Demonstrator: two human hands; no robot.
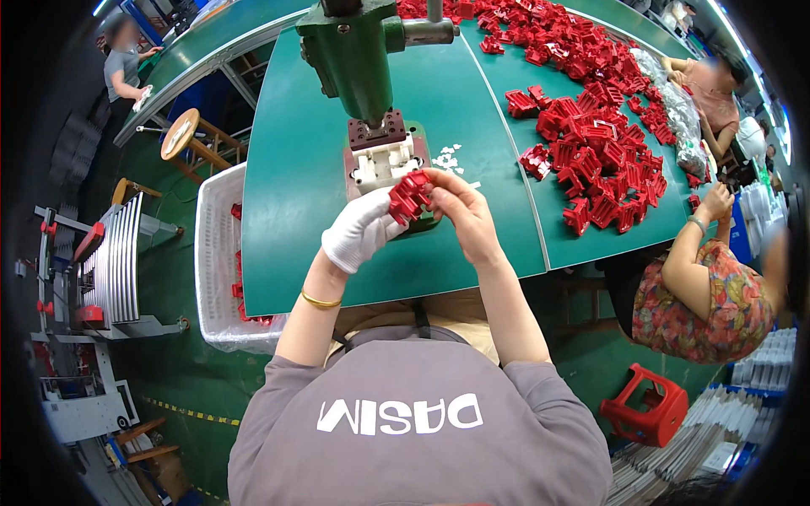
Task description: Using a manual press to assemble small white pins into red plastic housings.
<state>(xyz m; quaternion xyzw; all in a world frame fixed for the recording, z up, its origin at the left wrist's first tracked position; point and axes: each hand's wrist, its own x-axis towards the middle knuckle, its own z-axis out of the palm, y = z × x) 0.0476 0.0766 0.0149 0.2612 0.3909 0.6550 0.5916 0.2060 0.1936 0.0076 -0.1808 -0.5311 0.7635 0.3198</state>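
A red moulded plastic part (408,197) is held between my two hands, just in front of a green bench press (359,72). My left hand (361,231), in a white glove, is closed on the part's left side. The bare fingers of my right hand (462,212) pinch its right side. Right behind the part sits the press's white fixture (384,163), under a dark red tool block (377,131). Small white pieces (450,158) lie scattered on the green table to the right of the fixture.
A large heap of red parts (595,152) covers the table's right side. Left of the table stands a white crate (218,244) with red parts inside. Co-workers sit at the right, one in a flowered top (704,295). A red stool (645,405) stands on the floor.
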